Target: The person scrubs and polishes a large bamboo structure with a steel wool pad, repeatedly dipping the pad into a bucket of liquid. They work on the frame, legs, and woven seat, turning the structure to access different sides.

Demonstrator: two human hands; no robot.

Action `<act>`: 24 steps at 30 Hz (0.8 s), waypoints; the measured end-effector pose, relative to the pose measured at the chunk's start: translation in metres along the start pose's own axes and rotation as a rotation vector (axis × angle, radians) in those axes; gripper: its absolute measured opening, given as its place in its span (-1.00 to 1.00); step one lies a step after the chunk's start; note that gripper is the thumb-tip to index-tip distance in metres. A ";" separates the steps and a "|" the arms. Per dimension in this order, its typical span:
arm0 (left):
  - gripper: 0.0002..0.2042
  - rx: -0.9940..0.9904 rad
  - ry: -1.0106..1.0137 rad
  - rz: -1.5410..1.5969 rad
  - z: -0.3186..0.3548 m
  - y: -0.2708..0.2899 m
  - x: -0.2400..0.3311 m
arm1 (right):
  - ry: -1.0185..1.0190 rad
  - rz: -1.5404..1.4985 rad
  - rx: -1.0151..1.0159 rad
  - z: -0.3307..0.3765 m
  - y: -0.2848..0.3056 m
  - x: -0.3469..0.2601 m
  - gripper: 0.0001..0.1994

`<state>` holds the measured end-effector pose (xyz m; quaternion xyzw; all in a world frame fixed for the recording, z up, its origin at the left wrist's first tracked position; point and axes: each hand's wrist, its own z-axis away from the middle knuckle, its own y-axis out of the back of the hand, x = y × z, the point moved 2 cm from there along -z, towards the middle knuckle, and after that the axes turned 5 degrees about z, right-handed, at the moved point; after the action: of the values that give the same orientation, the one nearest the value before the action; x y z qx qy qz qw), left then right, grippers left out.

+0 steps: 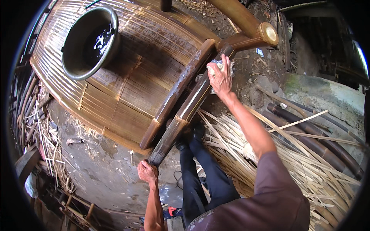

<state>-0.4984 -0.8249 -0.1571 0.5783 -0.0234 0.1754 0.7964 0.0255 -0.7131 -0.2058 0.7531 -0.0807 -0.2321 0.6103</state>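
A wet, dark brown bamboo pole (198,96) runs slantwise along the edge of a slatted bamboo bench (146,92). My right hand (221,81) presses a crumpled pale cloth (230,68) onto the pole near its far end, fingers bent over the cloth. At the near end, my left hand (148,171) is closed around the tip of the pole. A second bamboo rail (179,92) lies beside the pole, on the bench side. Water glistens on both.
A dark bucket (90,42) of water stands on the bench, far left. Thick bamboo posts (250,23) rise beyond the far end. Split bamboo strips (235,154) lie heaped at my right, with dark poles (316,134) past them. More strips (48,142) litter the left side.
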 end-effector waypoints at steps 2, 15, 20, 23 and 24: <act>-0.64 0.016 -0.021 0.031 0.000 -0.002 -0.002 | 0.362 0.063 -0.033 -0.011 -0.003 0.011 -0.82; -0.73 0.057 0.020 0.096 -0.001 -0.002 -0.003 | 0.397 0.370 -0.578 -0.130 -0.020 0.024 -0.77; -0.77 0.027 0.036 0.084 0.000 -0.004 0.000 | 0.435 0.447 -0.669 -0.116 0.006 0.010 -0.70; -0.76 0.091 0.029 0.117 0.003 0.000 0.004 | 0.391 0.501 -0.475 -0.079 0.007 -0.035 -0.70; -0.78 0.080 0.017 0.122 0.003 0.002 0.005 | 0.361 0.228 -0.469 -0.052 0.009 -0.059 -0.72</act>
<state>-0.4940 -0.8262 -0.1530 0.6055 -0.0446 0.2293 0.7608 -0.0012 -0.6455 -0.1750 0.6071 0.0005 -0.0371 0.7938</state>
